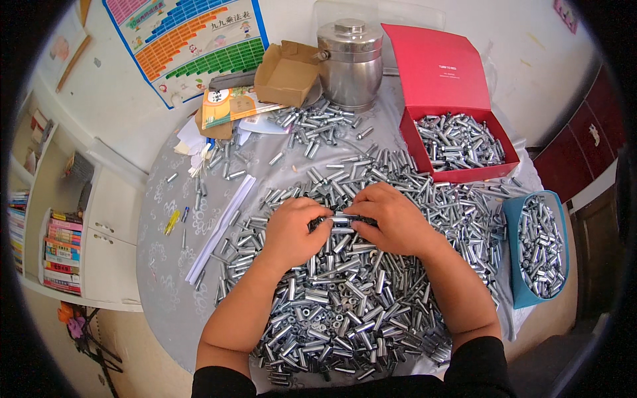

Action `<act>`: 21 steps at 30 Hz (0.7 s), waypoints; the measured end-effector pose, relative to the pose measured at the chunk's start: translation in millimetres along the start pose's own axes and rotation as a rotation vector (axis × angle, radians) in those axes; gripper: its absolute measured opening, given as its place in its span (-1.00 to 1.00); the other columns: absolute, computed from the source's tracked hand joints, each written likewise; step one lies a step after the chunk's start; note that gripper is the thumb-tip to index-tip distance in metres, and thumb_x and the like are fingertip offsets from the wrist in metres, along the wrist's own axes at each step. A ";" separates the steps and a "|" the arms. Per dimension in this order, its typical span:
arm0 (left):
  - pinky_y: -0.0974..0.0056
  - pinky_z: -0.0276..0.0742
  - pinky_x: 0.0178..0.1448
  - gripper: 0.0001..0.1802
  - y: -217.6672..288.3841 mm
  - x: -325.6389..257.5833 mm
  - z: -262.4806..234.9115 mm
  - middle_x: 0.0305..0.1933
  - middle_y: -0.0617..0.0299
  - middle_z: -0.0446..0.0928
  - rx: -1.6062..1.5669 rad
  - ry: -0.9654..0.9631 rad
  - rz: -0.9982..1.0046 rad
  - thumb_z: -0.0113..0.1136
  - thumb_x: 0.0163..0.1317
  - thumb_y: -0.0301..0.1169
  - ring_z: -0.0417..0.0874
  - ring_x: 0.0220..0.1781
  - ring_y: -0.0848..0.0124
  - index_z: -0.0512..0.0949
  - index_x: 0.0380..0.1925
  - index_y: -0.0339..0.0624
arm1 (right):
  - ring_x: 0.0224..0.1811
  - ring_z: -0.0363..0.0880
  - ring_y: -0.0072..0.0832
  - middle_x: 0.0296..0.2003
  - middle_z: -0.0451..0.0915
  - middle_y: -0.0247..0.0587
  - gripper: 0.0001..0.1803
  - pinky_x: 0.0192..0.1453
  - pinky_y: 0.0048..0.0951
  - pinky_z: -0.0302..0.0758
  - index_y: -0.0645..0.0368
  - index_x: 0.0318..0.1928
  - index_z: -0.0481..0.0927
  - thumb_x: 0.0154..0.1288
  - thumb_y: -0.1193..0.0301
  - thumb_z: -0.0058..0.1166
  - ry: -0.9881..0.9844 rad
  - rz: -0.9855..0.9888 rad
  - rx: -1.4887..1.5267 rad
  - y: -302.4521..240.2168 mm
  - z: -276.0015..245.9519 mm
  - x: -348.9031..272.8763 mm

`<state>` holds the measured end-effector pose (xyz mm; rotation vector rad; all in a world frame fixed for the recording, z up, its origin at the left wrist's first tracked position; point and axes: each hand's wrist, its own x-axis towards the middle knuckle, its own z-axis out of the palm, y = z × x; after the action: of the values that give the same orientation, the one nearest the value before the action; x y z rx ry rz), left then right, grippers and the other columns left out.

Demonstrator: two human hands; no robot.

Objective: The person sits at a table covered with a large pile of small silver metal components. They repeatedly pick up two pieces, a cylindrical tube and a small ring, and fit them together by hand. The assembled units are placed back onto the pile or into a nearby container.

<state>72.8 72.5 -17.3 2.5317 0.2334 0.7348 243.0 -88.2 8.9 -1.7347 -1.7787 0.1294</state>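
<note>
Over the middle of a big heap of loose metal expansion bolt parts [358,292], my two hands meet at one shiny expansion bolt [341,221]. My left hand [296,232] has its thumb and fingers closed at the left end of it. From the other side, my right hand [393,219] pinches the right end. The fingers partly cover the piece, and both ends are hard to make out. Sleeves, threaded rods, nuts and washers [318,325] lie in the heap below and around the hands.
A red lidded box [415,142] of metal sleeves stands open at the back right, a blue bin [524,295] of them at the right edge. Behind are a steel pot [350,73], a cardboard box [282,83] and books [232,106]. A white strip [222,229] and yellow pen [172,221] lie left.
</note>
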 end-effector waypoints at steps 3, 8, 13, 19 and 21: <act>0.16 0.51 -0.11 -0.81 4.4 0.1 -4.7 -0.29 0.11 0.63 -0.013 -0.081 -0.053 0.35 0.09 -0.38 0.61 -0.20 0.14 0.70 -0.30 -0.21 | -0.03 0.54 -0.15 -0.18 0.62 -0.13 -0.78 0.13 -0.21 0.46 0.17 -0.17 0.71 0.18 0.41 0.20 0.019 0.022 0.018 1.9 1.6 -1.3; 0.32 0.47 -0.23 -0.83 11.1 2.5 -3.0 -0.31 0.18 0.63 -0.286 -0.048 -0.206 0.35 0.15 -0.43 0.59 -0.31 0.38 0.70 -0.25 -0.22 | -0.13 0.58 -0.10 -0.28 0.65 -0.11 -0.80 0.07 -0.17 0.48 0.20 -0.18 0.71 0.25 0.38 0.19 0.106 0.082 0.127 4.9 4.0 0.3; 0.37 0.42 -0.35 -0.80 13.8 1.9 -3.2 -0.39 0.20 0.62 -0.399 0.099 -0.163 0.36 0.18 -0.44 0.54 -0.43 0.44 0.70 -0.19 -0.22 | -0.28 0.61 -0.26 -0.38 0.66 -0.14 -0.82 -0.10 -0.31 0.51 0.22 -0.19 0.70 0.29 0.38 0.22 0.109 0.275 0.429 -0.4 -2.1 1.5; 0.41 0.40 -0.34 -0.83 21.5 -0.5 -6.9 -0.42 0.23 0.62 -0.541 0.051 -0.245 0.29 0.28 -0.40 0.51 -0.46 0.52 0.68 -0.23 -0.28 | -0.33 0.58 -0.46 -0.39 0.66 -0.20 -0.83 -0.19 -0.43 0.50 0.21 -0.18 0.70 0.27 0.41 0.27 0.168 0.169 0.491 -0.6 -8.1 1.8; 0.41 0.40 -0.34 -0.82 16.8 -1.5 -4.5 -0.44 0.24 0.62 -0.634 0.049 -0.251 0.25 0.33 -0.38 0.52 -0.45 0.54 0.68 -0.27 -0.30 | -0.33 0.57 -0.49 -0.40 0.65 -0.24 -0.82 -0.20 -0.46 0.50 0.21 -0.16 0.70 0.25 0.43 0.29 0.211 0.098 0.503 -2.8 -7.3 2.6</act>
<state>69.6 59.3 -6.2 1.8478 0.2768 0.6444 244.5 -88.8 17.0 -1.4102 -1.3629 0.3848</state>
